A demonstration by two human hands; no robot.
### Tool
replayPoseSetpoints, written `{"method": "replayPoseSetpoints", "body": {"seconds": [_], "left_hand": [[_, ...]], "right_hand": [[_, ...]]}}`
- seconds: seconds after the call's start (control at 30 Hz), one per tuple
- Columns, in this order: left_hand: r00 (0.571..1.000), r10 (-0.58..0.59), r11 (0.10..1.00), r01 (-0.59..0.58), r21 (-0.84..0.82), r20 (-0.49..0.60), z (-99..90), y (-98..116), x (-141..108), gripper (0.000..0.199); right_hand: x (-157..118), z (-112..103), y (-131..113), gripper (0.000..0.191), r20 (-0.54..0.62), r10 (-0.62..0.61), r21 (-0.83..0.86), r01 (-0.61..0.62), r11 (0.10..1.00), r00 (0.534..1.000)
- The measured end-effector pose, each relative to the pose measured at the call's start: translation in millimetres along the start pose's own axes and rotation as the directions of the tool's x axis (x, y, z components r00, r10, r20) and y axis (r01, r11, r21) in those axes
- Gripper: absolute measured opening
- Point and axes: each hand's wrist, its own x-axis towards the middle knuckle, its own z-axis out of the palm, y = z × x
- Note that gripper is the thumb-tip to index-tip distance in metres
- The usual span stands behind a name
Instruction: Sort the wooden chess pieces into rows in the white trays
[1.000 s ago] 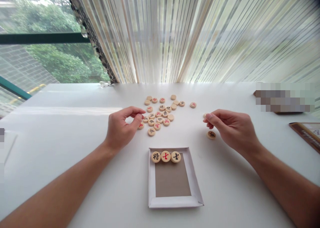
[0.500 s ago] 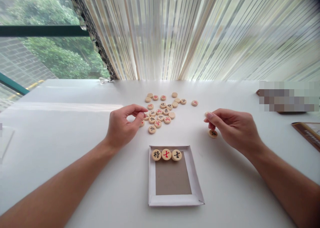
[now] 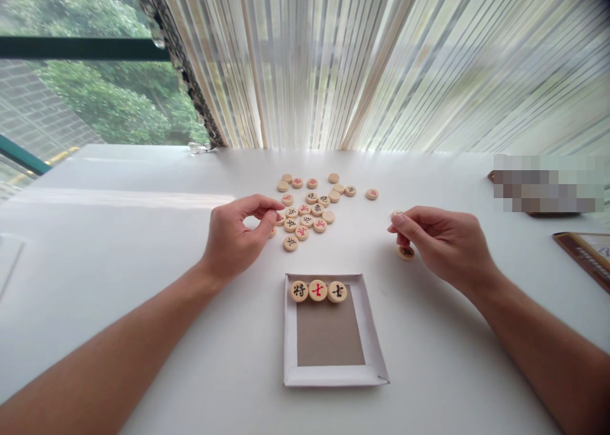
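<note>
My left hand (image 3: 243, 235) is closed in a pinch at the left side of a loose group of round wooden Chinese chess pieces (image 3: 302, 232). A partly hidden piece lies beside its fingertips. To the right, my right hand (image 3: 436, 244) has thumb and fingers drawn together. One chess piece (image 3: 396, 214) shows partly behind its thumb, and another with a black character (image 3: 406, 253) sits just under the fingers. Whether either hand holds anything is hidden. Between my forearms stands a shallow white box (image 3: 336, 376). Three pieces, black, red (image 3: 318, 290) and black, line its far end.
A white table (image 3: 190, 371) reaches to a string curtain (image 3: 305, 66) and a window on the left. At the right lie a brown-edged flat object (image 3: 584, 257) and a blurred dark item (image 3: 548, 194). A single red-marked piece (image 3: 372, 194) lies off the group.
The view has tilted slightly, so the table, pieces and box appear a little higher. Both hands keep nearly the same pose and place.
</note>
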Motion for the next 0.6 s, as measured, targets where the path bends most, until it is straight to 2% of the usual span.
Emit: {"method": "replayPoseSetpoints", "body": {"seconds": [0.3,0.6], "left_hand": [[0.999,0.039,0.999,-0.039,-0.004,0.004,-0.5,0.1,-0.3,0.019],[1.000,0.028,0.999,-0.028,0.015,0.001,-0.6,-3.9,0.7,0.019]], "right_hand": [[-2.7,4.6,-7.1,0.040,-0.019,0.009,0.019,-0.009,1.000,1.000],[-0.8,0.9,-4.4,0.036,-0.036,-0.025,-0.025,0.024,0.999,0.999]]}}
